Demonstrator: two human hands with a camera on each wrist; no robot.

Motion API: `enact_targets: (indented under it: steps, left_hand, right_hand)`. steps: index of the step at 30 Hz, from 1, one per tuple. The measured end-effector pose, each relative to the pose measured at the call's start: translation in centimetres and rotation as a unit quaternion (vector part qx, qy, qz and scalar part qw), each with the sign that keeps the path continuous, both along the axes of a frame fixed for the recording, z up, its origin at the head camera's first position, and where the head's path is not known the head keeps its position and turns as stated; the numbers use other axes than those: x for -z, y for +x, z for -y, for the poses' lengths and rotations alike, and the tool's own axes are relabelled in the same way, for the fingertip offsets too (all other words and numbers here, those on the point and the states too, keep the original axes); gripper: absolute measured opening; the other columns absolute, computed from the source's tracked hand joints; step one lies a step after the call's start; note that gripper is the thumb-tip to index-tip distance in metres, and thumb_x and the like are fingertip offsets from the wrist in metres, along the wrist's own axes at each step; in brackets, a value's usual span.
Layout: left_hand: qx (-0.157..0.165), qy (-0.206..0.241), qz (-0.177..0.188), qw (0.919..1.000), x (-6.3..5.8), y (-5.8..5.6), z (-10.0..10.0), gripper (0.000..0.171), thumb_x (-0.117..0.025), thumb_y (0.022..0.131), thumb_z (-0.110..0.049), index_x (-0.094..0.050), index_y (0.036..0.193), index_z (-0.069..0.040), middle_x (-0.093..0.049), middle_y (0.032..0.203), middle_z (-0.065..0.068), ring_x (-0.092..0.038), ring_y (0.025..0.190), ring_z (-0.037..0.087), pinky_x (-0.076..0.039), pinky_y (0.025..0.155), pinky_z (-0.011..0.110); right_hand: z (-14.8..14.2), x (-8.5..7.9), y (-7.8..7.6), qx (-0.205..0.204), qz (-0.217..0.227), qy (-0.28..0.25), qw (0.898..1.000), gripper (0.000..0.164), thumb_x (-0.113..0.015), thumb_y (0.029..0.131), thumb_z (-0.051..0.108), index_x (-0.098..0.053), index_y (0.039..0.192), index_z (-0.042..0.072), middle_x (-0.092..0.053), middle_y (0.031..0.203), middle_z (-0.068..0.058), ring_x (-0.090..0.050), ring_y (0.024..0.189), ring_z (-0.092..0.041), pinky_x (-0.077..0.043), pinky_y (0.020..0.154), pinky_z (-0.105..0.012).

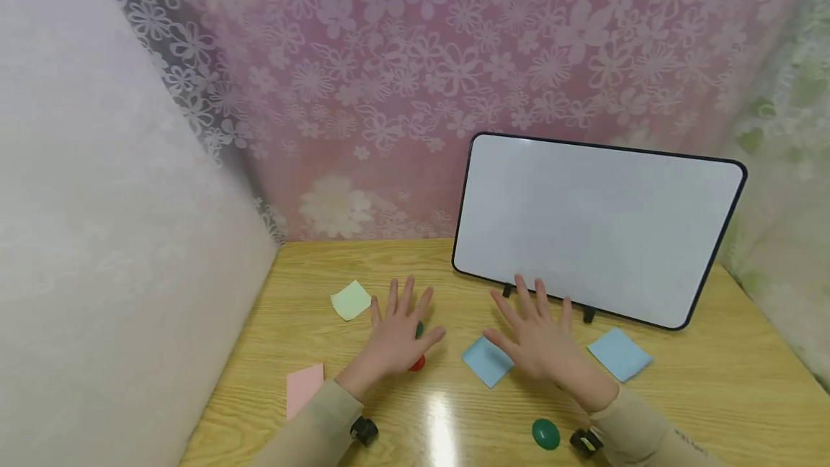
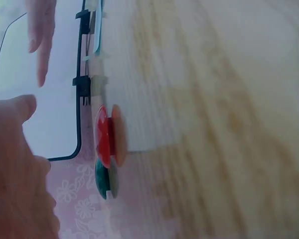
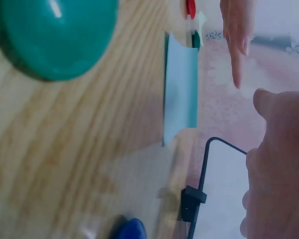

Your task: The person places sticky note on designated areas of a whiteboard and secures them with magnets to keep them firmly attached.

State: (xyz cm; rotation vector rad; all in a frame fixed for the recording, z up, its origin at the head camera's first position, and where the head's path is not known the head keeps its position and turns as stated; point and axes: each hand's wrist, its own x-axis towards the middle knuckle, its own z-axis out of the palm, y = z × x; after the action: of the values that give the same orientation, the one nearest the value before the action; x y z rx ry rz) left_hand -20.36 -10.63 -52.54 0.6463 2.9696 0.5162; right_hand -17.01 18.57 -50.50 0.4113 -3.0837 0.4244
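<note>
Both hands hover over the wooden table with fingers spread, holding nothing. My left hand (image 1: 397,336) partly hides a red round magnet (image 1: 418,363) and a green round magnet (image 1: 419,329); the left wrist view shows the red magnet (image 2: 104,137) and the green magnet (image 2: 103,178) on the tabletop, apart from the hand. My right hand (image 1: 540,341) covers a corner of a blue sticky note (image 1: 486,362), whose edges curl up in the right wrist view. Behind it stands a black-framed whiteboard (image 1: 596,229), its surface blank. Nearer me lies another green magnet (image 1: 546,434).
A pale green sticky note (image 1: 351,300) and a pink one (image 1: 303,391) lie at the left. Another blue note (image 1: 620,354) is right of the right hand. A blue rounded object (image 3: 132,230) shows low in the right wrist view. Fabric-like walls enclose three sides.
</note>
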Motion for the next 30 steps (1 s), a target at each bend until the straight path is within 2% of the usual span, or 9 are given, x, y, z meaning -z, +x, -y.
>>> enact_targets:
  steps: [6,10,13,17,19,22,25,27,30]
  left_hand:
    - [-0.021,0.079,-0.015,0.9966,-0.5,-0.5,-0.7,0.070,-0.047,0.111,-0.058,-0.038,0.168,-0.018,-0.022,0.176,0.016,-0.018,0.161,0.041,-0.022,0.122,0.071]
    - [-0.032,0.157,-0.018,0.9870,-0.8,-1.1,-1.1,0.063,-0.049,0.111,-0.051,-0.051,0.160,-0.012,-0.040,0.168,0.015,-0.039,0.153,0.038,-0.036,0.120,0.060]
    - [-0.045,0.240,0.005,0.9698,-0.9,-1.5,-1.4,0.056,-0.051,0.111,-0.047,-0.058,0.154,-0.011,-0.051,0.161,0.011,-0.049,0.147,0.034,-0.041,0.118,0.054]
    - [-0.057,0.343,0.033,0.9370,-1.1,-2.2,-1.8,0.048,-0.049,0.114,-0.042,-0.066,0.145,-0.009,-0.063,0.149,0.007,-0.057,0.138,0.029,-0.046,0.113,0.053]
    - [-0.061,0.375,0.035,0.9242,-1.2,-2.6,-2.0,0.047,-0.046,0.116,-0.040,-0.069,0.141,-0.008,-0.067,0.144,0.007,-0.060,0.133,0.029,-0.047,0.112,0.054]
    - [-0.076,0.404,0.040,0.9107,-1.2,-3.1,-2.3,0.049,-0.043,0.117,-0.041,-0.070,0.138,-0.007,-0.070,0.138,0.008,-0.064,0.128,0.029,-0.050,0.109,0.053]
    - [-0.106,0.431,0.055,0.8945,-1.1,-3.7,-2.8,0.049,-0.043,0.117,-0.040,-0.069,0.137,-0.005,-0.071,0.134,0.012,-0.066,0.122,0.033,-0.054,0.102,0.051]
    - [-0.131,0.449,0.062,0.8815,-1.1,-4.1,-3.3,0.047,-0.042,0.118,-0.038,-0.069,0.136,-0.003,-0.070,0.133,0.015,-0.066,0.120,0.035,-0.055,0.098,0.050]
    - [-0.165,0.475,0.061,0.8624,-1.0,-5.0,-3.8,0.045,-0.043,0.118,-0.037,-0.068,0.134,-0.003,-0.068,0.133,0.019,-0.066,0.119,0.036,-0.055,0.096,0.048]
  right_hand:
    - [-0.3,-0.4,-0.6,-0.020,-0.018,-0.020,0.999,0.074,-0.048,0.109,0.064,-0.031,0.171,0.028,-0.003,0.177,-0.023,-0.002,0.159,-0.054,-0.009,0.115,-0.085]
    - [-1.0,-0.5,-0.9,-0.050,-0.034,-0.058,0.996,0.071,-0.055,0.110,0.056,-0.036,0.169,0.022,-0.011,0.175,-0.028,-0.012,0.157,-0.057,-0.022,0.116,-0.080]
    - [-1.8,-0.7,-1.0,-0.071,-0.023,-0.113,0.991,0.067,-0.057,0.111,0.049,-0.041,0.166,0.016,-0.018,0.173,-0.030,-0.017,0.156,-0.057,-0.029,0.115,-0.078]
    - [-3.4,-0.7,-1.0,-0.078,-0.003,-0.189,0.979,0.060,-0.056,0.113,0.041,-0.046,0.163,0.009,-0.028,0.170,-0.028,-0.027,0.153,-0.055,-0.033,0.114,-0.076]
    - [-4.4,-0.6,-1.0,-0.074,-0.008,-0.218,0.973,0.056,-0.056,0.114,0.037,-0.050,0.160,0.006,-0.035,0.167,-0.027,-0.036,0.150,-0.052,-0.038,0.112,-0.072]
    - [-6.0,-0.5,-0.9,-0.062,-0.038,-0.247,0.966,0.048,-0.057,0.114,0.029,-0.055,0.155,0.006,-0.047,0.161,-0.024,-0.053,0.139,-0.050,-0.051,0.103,-0.065]
    - [-7.6,-0.6,-0.7,-0.033,-0.078,-0.284,0.955,0.041,-0.059,0.113,0.022,-0.061,0.150,0.005,-0.059,0.151,-0.023,-0.070,0.118,-0.044,-0.063,0.080,-0.048]
    - [-8.8,-0.7,-0.7,-0.003,-0.118,-0.297,0.948,0.037,-0.060,0.112,0.019,-0.065,0.147,0.007,-0.065,0.143,-0.020,-0.075,0.107,-0.029,-0.061,0.073,-0.030]
    - [-10.5,-0.9,-0.9,0.041,-0.176,-0.317,0.931,0.032,-0.062,0.111,0.016,-0.070,0.141,0.009,-0.071,0.135,-0.019,-0.070,0.103,0.000,-0.051,0.070,-0.010]
